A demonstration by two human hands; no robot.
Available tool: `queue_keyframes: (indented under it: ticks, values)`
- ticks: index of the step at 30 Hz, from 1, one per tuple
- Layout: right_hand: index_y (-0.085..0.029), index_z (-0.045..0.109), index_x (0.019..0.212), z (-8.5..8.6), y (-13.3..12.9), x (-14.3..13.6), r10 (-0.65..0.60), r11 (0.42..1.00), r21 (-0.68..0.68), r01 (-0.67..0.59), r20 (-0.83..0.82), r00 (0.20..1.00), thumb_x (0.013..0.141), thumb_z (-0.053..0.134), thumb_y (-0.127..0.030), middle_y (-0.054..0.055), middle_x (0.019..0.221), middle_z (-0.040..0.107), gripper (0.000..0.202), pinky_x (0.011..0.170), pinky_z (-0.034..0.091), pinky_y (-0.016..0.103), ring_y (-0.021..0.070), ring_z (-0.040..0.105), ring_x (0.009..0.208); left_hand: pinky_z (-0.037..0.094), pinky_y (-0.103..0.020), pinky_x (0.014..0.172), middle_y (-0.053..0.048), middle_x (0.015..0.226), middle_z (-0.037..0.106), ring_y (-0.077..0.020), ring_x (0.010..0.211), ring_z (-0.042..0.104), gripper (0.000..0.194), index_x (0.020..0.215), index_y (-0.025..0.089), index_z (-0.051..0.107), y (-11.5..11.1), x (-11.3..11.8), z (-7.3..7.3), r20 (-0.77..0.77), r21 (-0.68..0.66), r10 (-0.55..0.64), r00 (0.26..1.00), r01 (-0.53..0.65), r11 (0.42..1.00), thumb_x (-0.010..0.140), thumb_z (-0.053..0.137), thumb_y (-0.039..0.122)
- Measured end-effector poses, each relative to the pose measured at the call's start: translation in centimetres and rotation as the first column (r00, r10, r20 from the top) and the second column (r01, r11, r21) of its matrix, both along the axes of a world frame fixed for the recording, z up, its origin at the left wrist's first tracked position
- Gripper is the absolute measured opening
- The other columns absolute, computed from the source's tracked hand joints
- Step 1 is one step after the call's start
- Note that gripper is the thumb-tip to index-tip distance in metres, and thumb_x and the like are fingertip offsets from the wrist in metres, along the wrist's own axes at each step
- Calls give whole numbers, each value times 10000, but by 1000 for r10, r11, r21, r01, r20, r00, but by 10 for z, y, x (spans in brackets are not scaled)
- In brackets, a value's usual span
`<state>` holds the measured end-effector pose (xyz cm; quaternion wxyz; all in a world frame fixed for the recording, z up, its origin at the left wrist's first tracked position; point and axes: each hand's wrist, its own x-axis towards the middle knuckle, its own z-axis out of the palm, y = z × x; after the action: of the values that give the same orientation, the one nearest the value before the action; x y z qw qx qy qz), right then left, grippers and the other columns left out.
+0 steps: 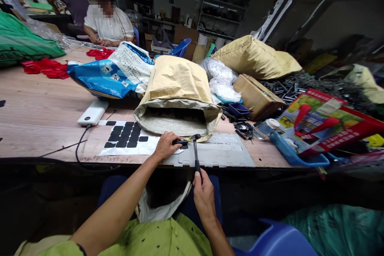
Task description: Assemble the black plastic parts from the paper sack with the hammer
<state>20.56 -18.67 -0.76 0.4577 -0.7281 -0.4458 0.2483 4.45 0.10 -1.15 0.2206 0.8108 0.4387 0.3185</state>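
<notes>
My right hand (204,194) is closed around the dark handle of a small hammer (196,153), its metal head raised at the table's front edge. Just left of the hammer head, my left hand (167,145) pinches a small black piece (179,142) over a grey metal plate (219,151); what kind of piece it is I cannot make out. Left of that hand, several black square patches (123,133) lie in rows on a white sheet (109,151). Right behind my hands, a tan paper sack (180,80) lies with its mouth facing me.
A white power bank (93,113) with a black cable sits at left. A blue-and-white bag (115,70) and red pieces (45,68) lie behind it. At right are a wooden block (256,94), loose black parts (244,130) and a blue tray (300,158). A person in white (109,24) sits opposite.
</notes>
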Motion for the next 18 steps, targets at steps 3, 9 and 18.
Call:
queue_keyframes:
  ticks: [3, 9, 18]
  values:
    - [-176, 685, 1197, 8, -3, -1, 70, 997, 29, -73, 94, 993, 974, 444, -492, 112, 1019, 747, 456, 777, 522, 304, 248, 695, 928, 409, -346, 843, -34, 908, 694, -226, 908, 522, 189, 972, 221, 753, -1, 0, 0, 8, -9, 10, 1000, -10, 1000, 793, 753, 281]
    - [-173, 676, 1218, 7, -4, -4, 136, 990, -61, -128, 158, 978, 989, 409, -440, 128, 1135, 737, 441, 888, 514, 339, 270, 695, 1033, 406, -339, 836, -29, 885, 685, -222, 898, 521, 170, 961, 229, 758, 0, 0, 1, 8, -26, 18, 1000, -18, 1000, 795, 749, 263]
    - [-190, 693, 1196, 13, -2, -15, 153, 988, -16, -152, 79, 985, 975, 453, -481, 111, 1070, 745, 438, 797, 504, 301, 243, 693, 932, 417, -345, 852, -28, 909, 680, -224, 939, 529, 186, 971, 242, 754, -1, 0, 3, 12, -62, 24, 1000, -24, 998, 788, 762, 270]
